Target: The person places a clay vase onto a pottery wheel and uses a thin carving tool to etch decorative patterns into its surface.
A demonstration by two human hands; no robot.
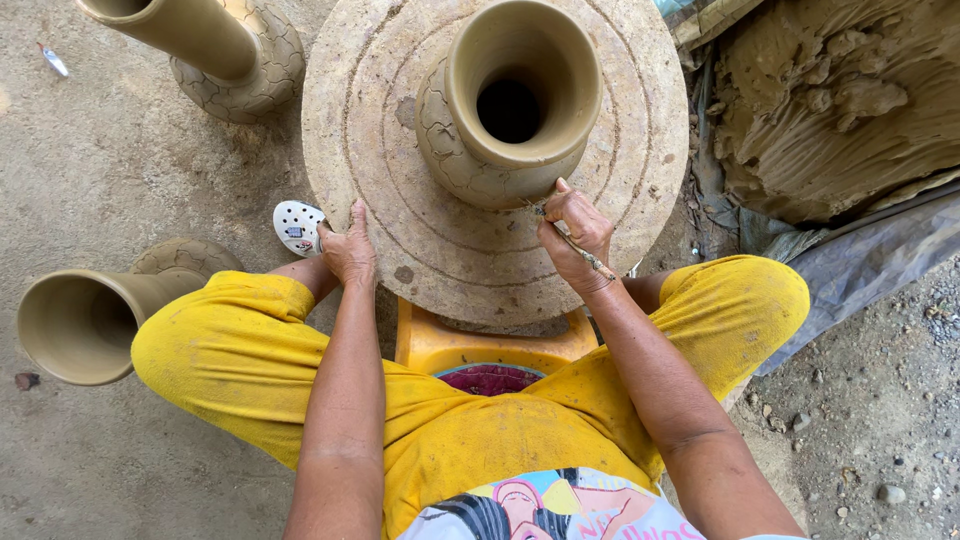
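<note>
A raw clay vase [505,110] with a wide flared mouth and a carved, cracked-pattern belly stands in the middle of a round clay-coated turntable [390,150]. My right hand [572,235] grips a thin metal carving tool [575,243] whose tip touches the lower front of the vase's belly. My left hand [348,250] rests on the near left rim of the turntable, fingers curled over its edge, holding nothing else.
Two more clay vases stand on the dirt floor: one at the far left [215,50], one lying toward me at the left [95,310]. A heap of wet clay [840,100] on plastic sheeting is at the right. A yellow stool [480,350] sits under the turntable.
</note>
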